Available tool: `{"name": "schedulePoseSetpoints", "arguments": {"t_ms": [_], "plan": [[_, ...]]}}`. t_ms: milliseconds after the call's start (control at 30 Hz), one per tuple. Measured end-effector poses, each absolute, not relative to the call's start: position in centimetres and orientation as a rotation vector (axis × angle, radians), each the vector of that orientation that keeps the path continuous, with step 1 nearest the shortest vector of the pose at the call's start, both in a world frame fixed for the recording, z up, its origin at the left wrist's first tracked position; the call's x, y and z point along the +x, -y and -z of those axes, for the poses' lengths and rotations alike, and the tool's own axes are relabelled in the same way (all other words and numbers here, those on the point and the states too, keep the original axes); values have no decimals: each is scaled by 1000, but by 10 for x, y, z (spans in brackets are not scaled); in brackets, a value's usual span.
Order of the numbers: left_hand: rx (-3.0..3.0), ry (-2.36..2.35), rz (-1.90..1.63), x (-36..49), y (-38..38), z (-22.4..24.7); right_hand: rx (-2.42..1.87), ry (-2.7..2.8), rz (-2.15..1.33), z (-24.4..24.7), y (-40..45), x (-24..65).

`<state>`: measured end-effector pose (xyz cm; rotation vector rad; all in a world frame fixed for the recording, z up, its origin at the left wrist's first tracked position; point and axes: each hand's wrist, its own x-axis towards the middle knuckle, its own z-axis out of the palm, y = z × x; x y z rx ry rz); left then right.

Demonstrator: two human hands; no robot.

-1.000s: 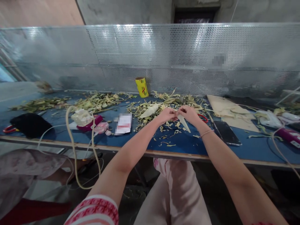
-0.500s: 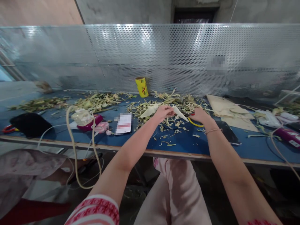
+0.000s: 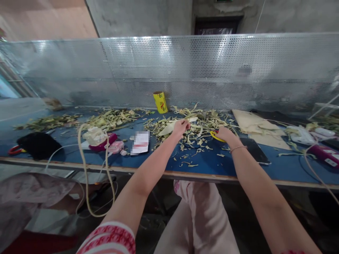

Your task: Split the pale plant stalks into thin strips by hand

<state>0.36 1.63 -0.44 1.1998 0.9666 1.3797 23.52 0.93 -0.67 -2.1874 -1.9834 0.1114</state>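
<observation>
The left hand (image 3: 183,126) seems to pinch a pale leaf (image 3: 193,119) by its end, above the scraps (image 3: 205,120) on the bench (image 3: 203,163); it looks light, papery and easily torn, best held near an edge. The right grip (image 3: 225,133) curls round a stiff yellow handle (image 3: 217,137), best held through its loop

Plant scraps (image 3: 202,124) lie across the blue table (image 3: 206,165).
</observation>
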Motion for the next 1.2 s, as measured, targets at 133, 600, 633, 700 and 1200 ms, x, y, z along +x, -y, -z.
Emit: {"name": "schedulePoseSetpoints", "arguments": {"t_ms": [133, 600, 633, 700, 1200], "plan": [[1064, -927, -1450, 1, -21, 3, -2047, 1886, -40, 1, -4, 228], [726, -816, -1559, -4, -21, -2, -1606, 2149, -181, -2, 26, 176], [723, -815, -1544, -3, -20, -2, -1600, 2135, -189, -2, 26, 174], [711, -818, -1502, -2, -19, -2, -1577, 2110, -195, 0, 25, 172], [764, -730, -1516, 12, -14, -2, -1492, 2063, -263, 1, 27, 162]]}}
